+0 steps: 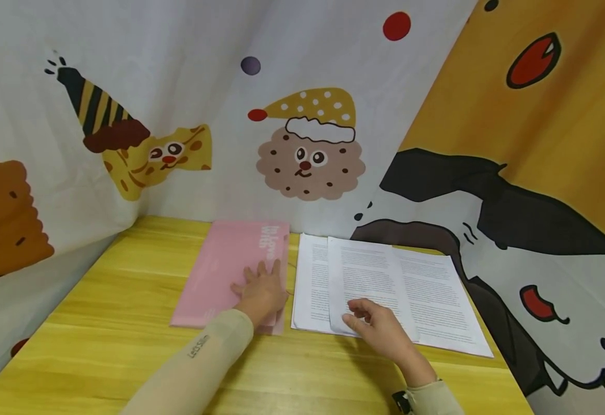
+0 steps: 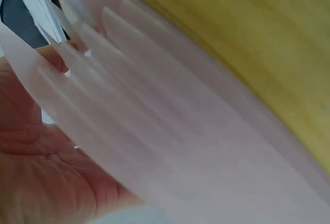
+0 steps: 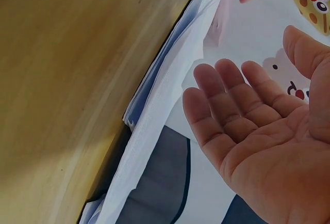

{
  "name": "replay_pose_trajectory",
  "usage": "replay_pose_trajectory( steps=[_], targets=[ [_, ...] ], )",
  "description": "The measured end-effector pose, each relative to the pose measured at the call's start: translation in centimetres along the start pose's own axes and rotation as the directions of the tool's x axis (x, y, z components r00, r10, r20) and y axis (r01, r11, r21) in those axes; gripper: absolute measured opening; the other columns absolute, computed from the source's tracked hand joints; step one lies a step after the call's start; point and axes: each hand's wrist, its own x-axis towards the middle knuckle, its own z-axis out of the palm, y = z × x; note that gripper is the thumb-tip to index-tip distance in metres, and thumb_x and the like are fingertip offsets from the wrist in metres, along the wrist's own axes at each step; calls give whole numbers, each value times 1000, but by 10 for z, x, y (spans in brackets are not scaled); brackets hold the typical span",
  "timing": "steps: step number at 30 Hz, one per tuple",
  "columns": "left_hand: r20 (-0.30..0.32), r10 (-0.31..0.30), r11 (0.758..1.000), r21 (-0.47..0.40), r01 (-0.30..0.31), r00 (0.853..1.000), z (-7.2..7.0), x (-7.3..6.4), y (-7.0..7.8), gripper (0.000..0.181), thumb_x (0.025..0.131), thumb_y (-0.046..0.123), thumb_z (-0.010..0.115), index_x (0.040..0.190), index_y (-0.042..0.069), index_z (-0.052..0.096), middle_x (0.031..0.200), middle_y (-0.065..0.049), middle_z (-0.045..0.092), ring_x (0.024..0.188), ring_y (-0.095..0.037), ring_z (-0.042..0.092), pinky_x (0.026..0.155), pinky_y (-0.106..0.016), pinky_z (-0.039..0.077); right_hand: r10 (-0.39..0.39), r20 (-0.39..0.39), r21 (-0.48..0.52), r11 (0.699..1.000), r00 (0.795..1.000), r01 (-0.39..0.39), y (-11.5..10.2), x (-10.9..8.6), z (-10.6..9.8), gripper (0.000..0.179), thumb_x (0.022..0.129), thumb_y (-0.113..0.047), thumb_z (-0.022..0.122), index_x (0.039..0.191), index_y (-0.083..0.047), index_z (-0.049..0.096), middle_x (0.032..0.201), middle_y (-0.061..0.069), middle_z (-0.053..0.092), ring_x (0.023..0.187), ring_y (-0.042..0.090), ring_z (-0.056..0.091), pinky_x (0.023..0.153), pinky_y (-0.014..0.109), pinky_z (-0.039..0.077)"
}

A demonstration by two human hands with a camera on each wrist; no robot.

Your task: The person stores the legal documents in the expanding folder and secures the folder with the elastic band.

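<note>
A pink folder (image 1: 211, 276) with white lettering lies flat on the wooden table. Spread fingers of my left hand (image 1: 263, 293) rest on its right part. In the left wrist view the pale pink sheets of the folder (image 2: 185, 136) fan out in layers beside the palm (image 2: 46, 177). Printed sheets (image 1: 364, 271) lie to the right of the folder in overlapping stacks. Over their front edge hovers my right hand (image 1: 380, 331), fingers loosely bent and holding nothing. The right wrist view shows that palm (image 3: 268, 152) apart from the paper edges (image 3: 167, 79).
The yellow wood table (image 1: 100, 346) extends left of the folder and in front of the papers. A cartoon-printed curtain (image 1: 198, 57) hangs close behind the table and along its right side. A dark wristband (image 1: 402, 402) sits at the right wrist.
</note>
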Motion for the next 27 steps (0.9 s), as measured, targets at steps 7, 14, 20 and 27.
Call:
replay_pose_trajectory(
  steps=[7,14,20,27],
  targets=[
    [11,-7,1000,7,7,1000,4,4,-1,89,102,39,67,174,27,15,180,-20,12,160,-60,10,113,-92,11,1,10,-2,1000,1000,-1,0,-1,-1,42,102,-37,73,133,-9,72,124,7,77,109,15,69,99,46,57],
    [26,24,1000,-2,-24,999,-1,0,5,105,90,-2,66,174,30,11,179,-21,13,160,-59,14,113,-91,13,-2,15,-10,1000,1000,2,2,0,0,44,101,-39,73,133,-9,72,122,7,77,108,16,69,99,46,57],
    [9,49,997,-53,-49,999,-6,-4,8,97,97,-2,56,174,33,9,178,-24,17,156,-60,24,112,-89,23,-5,18,-24,1000,1000,5,1,0,0,44,101,-39,73,133,-10,72,122,6,78,107,16,69,99,45,58],
    [49,31,996,-81,-27,998,-10,-3,12,61,113,19,31,173,22,21,177,-27,16,157,-59,24,117,-82,29,-11,21,-19,1000,1000,12,0,-1,-1,43,101,-38,73,134,-9,72,124,7,78,110,18,71,99,47,58]
  ],
)
